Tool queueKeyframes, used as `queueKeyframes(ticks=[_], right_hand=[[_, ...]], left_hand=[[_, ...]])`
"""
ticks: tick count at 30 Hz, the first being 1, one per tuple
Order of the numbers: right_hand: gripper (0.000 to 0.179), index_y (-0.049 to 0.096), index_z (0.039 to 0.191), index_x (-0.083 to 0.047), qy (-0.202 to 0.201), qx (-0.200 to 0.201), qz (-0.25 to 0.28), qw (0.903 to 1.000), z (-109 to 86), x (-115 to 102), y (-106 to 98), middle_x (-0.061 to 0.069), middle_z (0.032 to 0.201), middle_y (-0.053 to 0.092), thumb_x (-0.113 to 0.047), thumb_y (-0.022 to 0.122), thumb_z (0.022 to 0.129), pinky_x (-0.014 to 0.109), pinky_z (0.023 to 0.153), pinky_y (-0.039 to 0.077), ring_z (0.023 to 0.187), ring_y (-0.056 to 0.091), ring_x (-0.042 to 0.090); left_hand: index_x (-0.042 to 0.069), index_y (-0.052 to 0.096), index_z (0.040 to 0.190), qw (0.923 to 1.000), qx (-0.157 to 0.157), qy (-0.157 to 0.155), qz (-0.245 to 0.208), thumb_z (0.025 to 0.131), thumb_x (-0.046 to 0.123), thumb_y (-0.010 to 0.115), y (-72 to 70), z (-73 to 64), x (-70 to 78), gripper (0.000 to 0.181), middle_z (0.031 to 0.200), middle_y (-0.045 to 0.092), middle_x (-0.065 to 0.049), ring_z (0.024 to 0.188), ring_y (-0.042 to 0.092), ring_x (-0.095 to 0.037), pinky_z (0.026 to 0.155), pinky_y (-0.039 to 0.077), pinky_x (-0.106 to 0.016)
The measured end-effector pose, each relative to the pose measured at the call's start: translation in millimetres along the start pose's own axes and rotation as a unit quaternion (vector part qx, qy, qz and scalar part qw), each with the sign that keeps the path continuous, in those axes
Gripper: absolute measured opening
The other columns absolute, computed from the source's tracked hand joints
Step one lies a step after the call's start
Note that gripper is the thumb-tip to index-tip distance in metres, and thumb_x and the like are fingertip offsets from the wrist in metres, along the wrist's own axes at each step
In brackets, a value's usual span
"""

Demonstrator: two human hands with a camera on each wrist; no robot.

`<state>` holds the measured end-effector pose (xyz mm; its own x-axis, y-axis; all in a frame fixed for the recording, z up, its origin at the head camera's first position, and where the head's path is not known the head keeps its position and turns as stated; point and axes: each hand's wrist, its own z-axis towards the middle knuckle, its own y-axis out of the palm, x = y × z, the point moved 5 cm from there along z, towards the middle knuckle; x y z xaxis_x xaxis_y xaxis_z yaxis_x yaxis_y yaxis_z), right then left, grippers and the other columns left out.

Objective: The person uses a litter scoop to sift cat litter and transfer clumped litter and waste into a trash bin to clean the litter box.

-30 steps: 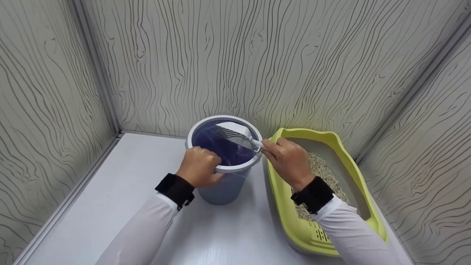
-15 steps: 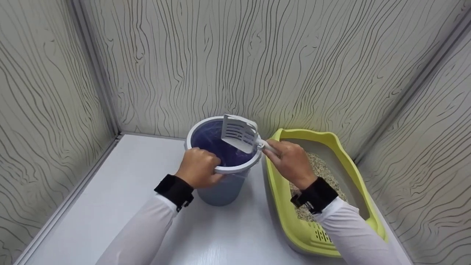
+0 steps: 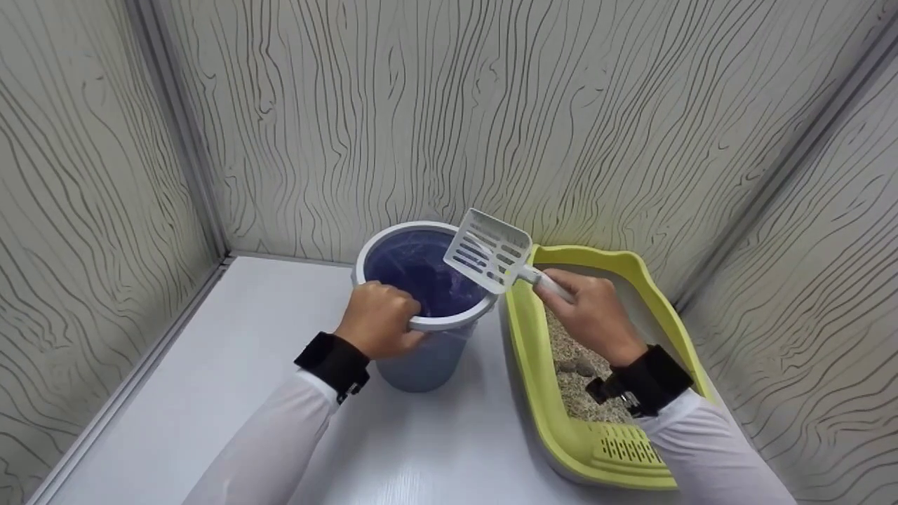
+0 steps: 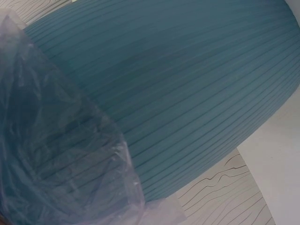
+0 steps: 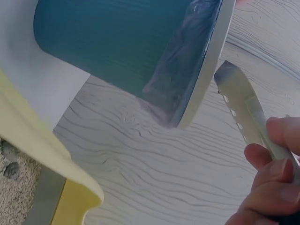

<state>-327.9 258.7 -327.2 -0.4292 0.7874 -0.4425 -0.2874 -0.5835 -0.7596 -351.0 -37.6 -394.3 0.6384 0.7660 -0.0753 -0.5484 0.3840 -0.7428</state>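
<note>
My left hand grips the near-left rim of a blue-grey trash bin, its fingers over the white ring and the thumb outside. A clear plastic liner hangs down the bin's outer wall in the left wrist view. By its handle, my right hand holds a white slotted litter scoop. The scoop's head overlaps the bin's right rim in the head view, with nothing visible on its slats. In the right wrist view the scoop is seen edge-on, its tip near the white rim.
A yellow-green litter box with sandy litter stands right of the bin, under my right forearm; dark clumps lie in the litter. Both stand on a white tabletop, with wood-grain-patterned walls behind and at the sides.
The scoop has turned from tipped over the bin's opening to slats facing up, and moved right with my right hand toward the litter box. My left hand stays on the rim.
</note>
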Motion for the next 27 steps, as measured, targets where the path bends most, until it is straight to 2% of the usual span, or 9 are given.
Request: queueKeyframes(ticks=[3,9,13,20,23,25,27], right_hand=[[0.012,0.076,0.098,-0.017,0.025,-0.011,0.004,0.9996,-8.8,12,-14,-0.004,0.065,0.056,-0.026,0.069,0.101,0.023,0.047,0.039,0.049,0.043,0.002],[0.023,0.078,0.116,-0.012,0.062,-0.005,-0.006,0.9981,-25.4,38,-42,-0.001,0.069,0.060,-0.027,0.070,0.100,0.025,0.047,0.042,0.050,0.046,0.004],[0.030,0.076,0.120,-0.008,0.091,-0.015,-0.011,0.9957,-35.8,52,-57,0.004,0.071,0.063,-0.031,0.067,0.102,0.026,0.045,0.043,0.050,0.047,0.005],[0.039,0.075,0.122,-0.004,0.110,-0.024,-0.043,0.9927,-44.1,65,-81,0.007,0.071,0.063,-0.036,0.063,0.104,0.027,0.043,0.040,0.048,0.045,0.005],[0.042,0.074,0.122,-0.002,0.117,-0.034,-0.062,0.9906,-45.5,71,-91,0.016,0.078,0.071,-0.038,0.061,0.105,0.026,0.047,0.044,0.054,0.052,0.006],[0.044,0.074,0.122,-0.001,0.118,-0.041,-0.075,0.9893,-46.2,76,-95,0.021,0.090,0.076,-0.039,0.061,0.105,0.025,0.053,0.048,0.062,0.060,0.007],[0.045,0.075,0.120,0.000,0.118,-0.051,-0.094,0.9872,-47.2,80,-99,0.019,0.091,0.076,-0.040,0.059,0.106,0.026,0.057,0.047,0.066,0.060,0.009]], left_hand=[[0.019,0.053,0.055,1.0000,0.001,0.002,0.000,0.072,0.053,0.079,0.6,0.0,0.9,0.046,0.058,0.062,0.007,0.055,0.063,-0.020,0.056,0.047,-0.042],[0.019,0.055,0.056,0.9999,-0.011,-0.010,-0.008,0.074,0.055,0.079,-0.4,0.4,0.0,0.047,0.059,0.064,0.006,0.056,0.064,-0.021,0.058,0.048,-0.043],[0.019,0.055,0.056,0.9998,-0.014,-0.010,-0.009,0.074,0.054,0.079,-0.5,1.0,0.4,0.047,0.058,0.064,0.006,0.055,0.064,-0.021,0.058,0.047,-0.043],[0.019,0.054,0.055,0.9999,-0.011,-0.009,-0.008,0.075,0.057,0.079,-0.8,0.3,0.9,0.050,0.057,0.064,0.006,0.055,0.064,-0.021,0.057,0.046,-0.043],[0.019,0.054,0.055,0.9999,-0.010,-0.008,-0.009,0.076,0.058,0.078,-1.0,0.2,1.1,0.050,0.057,0.064,0.006,0.055,0.064,-0.021,0.057,0.046,-0.043],[0.019,0.054,0.055,0.9999,-0.010,-0.008,-0.009,0.076,0.057,0.078,-1.6,0.2,1.0,0.050,0.057,0.063,0.006,0.055,0.064,-0.021,0.057,0.046,-0.043],[0.019,0.053,0.054,0.9999,-0.009,-0.009,-0.010,0.076,0.057,0.078,-2.2,-0.1,0.8,0.050,0.057,0.063,0.006,0.054,0.063,-0.021,0.056,0.046,-0.043]])
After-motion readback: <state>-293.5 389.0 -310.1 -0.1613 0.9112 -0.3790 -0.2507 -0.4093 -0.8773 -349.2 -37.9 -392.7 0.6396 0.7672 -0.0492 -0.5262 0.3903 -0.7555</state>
